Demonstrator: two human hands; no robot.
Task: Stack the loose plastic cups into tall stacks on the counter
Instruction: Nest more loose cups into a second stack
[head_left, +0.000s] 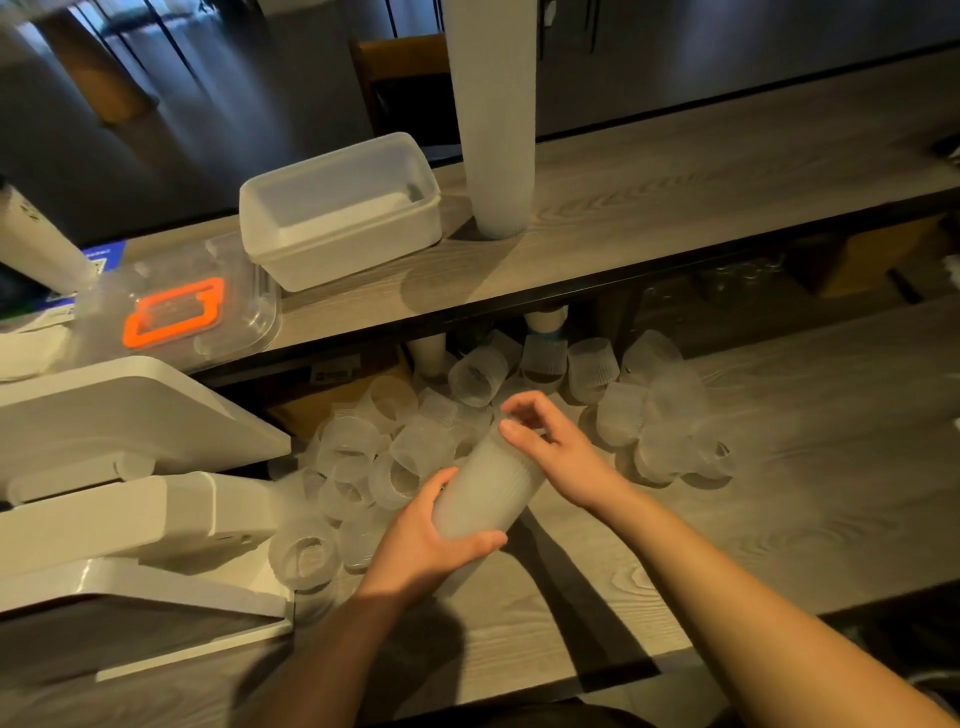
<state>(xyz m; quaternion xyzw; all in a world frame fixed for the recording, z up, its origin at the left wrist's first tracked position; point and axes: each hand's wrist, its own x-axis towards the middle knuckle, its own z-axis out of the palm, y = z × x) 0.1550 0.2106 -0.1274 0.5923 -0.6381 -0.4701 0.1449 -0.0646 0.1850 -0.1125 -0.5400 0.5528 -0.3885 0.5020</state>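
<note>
Left hand: the left hand (431, 540) is wrapped round the lower end of a short stack of frosted translucent ribbed plastic cups (485, 491), thumb on the near side, fingers curled behind it.
Right hand: the right hand (553, 447) sits at the upper end of that stack, thumb lying along the rim, fingers loosely curled above the opening; whether they pinch a cup there I cannot tell.
Held stack: tilted, its far end leaning away and to the right, lifted over the grey wood-grain counter (727, 493).
Loose cups: a heap of frosted translucent plastic cups (395, 457) lies on the counter just behind and left of the hands, most on their sides, some upright; more of them (660, 415) are scattered to the right of the right hand.
Finished stack: a tall white column of nested cups (496, 119) stands upright on the raised wooden shelf (675, 197) behind the counter, its top out of frame.
Shelf items: a white rectangular plastic tub (340, 210) sits just left of the tall column; further left is a clear plastic box lid with an orange handle (176, 312).
Left edge: white flat-panel devices (119, 467) stand on the counter, touching the heap of cups.
</note>
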